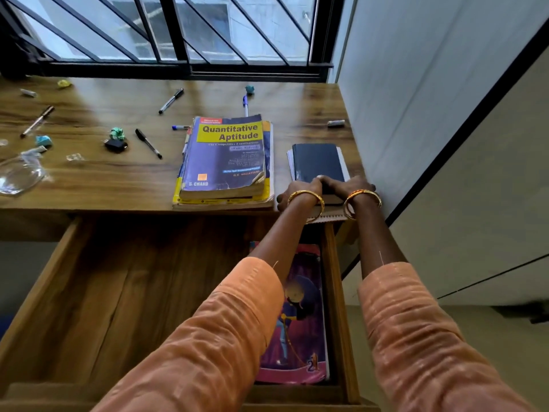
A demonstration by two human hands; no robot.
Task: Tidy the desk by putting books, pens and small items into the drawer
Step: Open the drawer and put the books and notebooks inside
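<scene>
Gripping the near end of a dark notebook stack (318, 165), the left hand (300, 190) and right hand (350, 185) curl over its edge, thumbs meeting on the black cover. Just left of the left hand lies the Quantitative Aptitude book (225, 156) atop 2 others on the wooden surface (89, 179). Below both wrists, the open drawer (118, 292) holds a pink-purple illustrated book (303, 337). Farther left, pens lie scattered.

A window with black bars (178, 31) stands far beyond the hands; a pale wall (416, 84) rises just right of them; a crumpled clear plastic bag (17, 173) lies far to their left.
</scene>
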